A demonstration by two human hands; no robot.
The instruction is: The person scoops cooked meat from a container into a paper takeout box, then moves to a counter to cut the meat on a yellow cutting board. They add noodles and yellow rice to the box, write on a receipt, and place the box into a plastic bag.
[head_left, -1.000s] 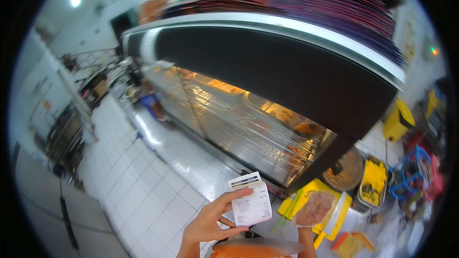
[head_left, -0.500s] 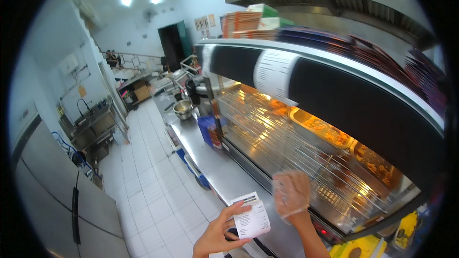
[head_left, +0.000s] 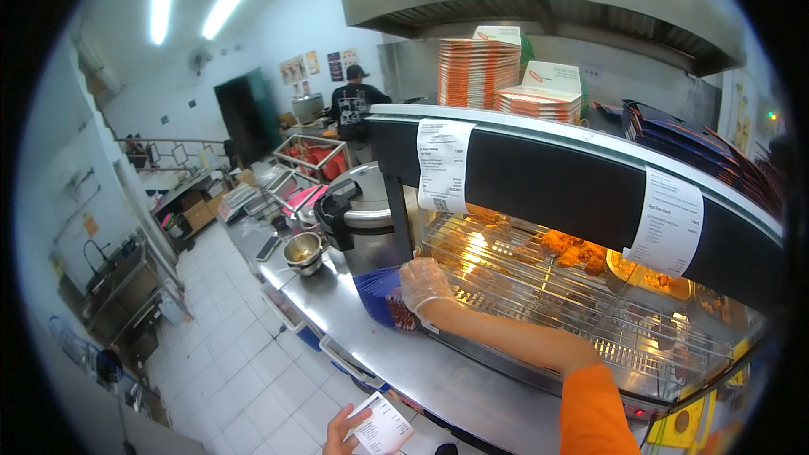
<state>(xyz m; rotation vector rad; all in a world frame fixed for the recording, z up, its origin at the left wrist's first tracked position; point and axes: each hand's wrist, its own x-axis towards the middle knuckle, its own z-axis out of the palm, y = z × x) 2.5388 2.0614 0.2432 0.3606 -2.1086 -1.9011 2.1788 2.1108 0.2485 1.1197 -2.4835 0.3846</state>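
Observation:
My left hand (head_left: 341,431) is low in the view, its thumb and fingers closed on a white printed slip (head_left: 383,425). My right hand (head_left: 425,285), in a clear plastic glove, reaches across to a blue packet (head_left: 385,297) on the steel counter. The gloved fingers are curled at the packet's right edge, close to the corner of the glass-sided food warmer (head_left: 506,345); part of the grip is hidden. Behind the wire rack of the warmer lie orange-brown fried pieces (head_left: 573,251) and a tray of food (head_left: 649,276).
Two paper slips hang on the warmer's black front, one a long receipt (head_left: 444,164). Stacked cartons (head_left: 479,74) stand on top. Along the steel counter (head_left: 337,307) are a metal bowl (head_left: 303,251), a phone (head_left: 268,248) and a large pot (head_left: 371,202). A co-worker (head_left: 354,105) stands at the back.
My right hand has moved left and away from me, to the blue packet. My left hand with the slip sits lower. The view has turned, and a co-worker now shows.

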